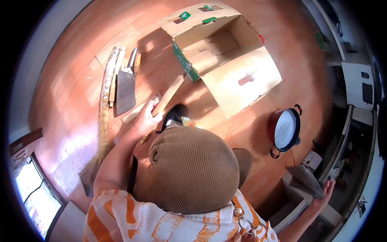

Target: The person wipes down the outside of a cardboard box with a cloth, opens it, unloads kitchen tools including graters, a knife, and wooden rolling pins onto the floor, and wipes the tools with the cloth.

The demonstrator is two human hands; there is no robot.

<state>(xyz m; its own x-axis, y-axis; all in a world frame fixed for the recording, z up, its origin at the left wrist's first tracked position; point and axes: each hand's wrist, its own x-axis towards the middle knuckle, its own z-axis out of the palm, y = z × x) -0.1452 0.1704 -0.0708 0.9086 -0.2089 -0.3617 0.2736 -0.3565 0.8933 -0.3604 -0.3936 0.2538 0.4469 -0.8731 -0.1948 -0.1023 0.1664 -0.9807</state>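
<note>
My left hand is closed around a thick wooden stick that points up toward the cardboard box. A second wooden piece lies beside that hand on the floor; I cannot tell whether the fingers touch it. Far to the right, my right hand grips the edge of a flat grey piece, whose kind I cannot make out. It is above a pale open box near the shelf. Left of the wooden pieces lies a cleaver with a dark, broad blade.
A long straw broom lies left of the cleaver, with thin wooden sticks between them. A red two-handled pot with white contents stands on the floor at right. Shelving lines the right side. A black shoe is near my left hand.
</note>
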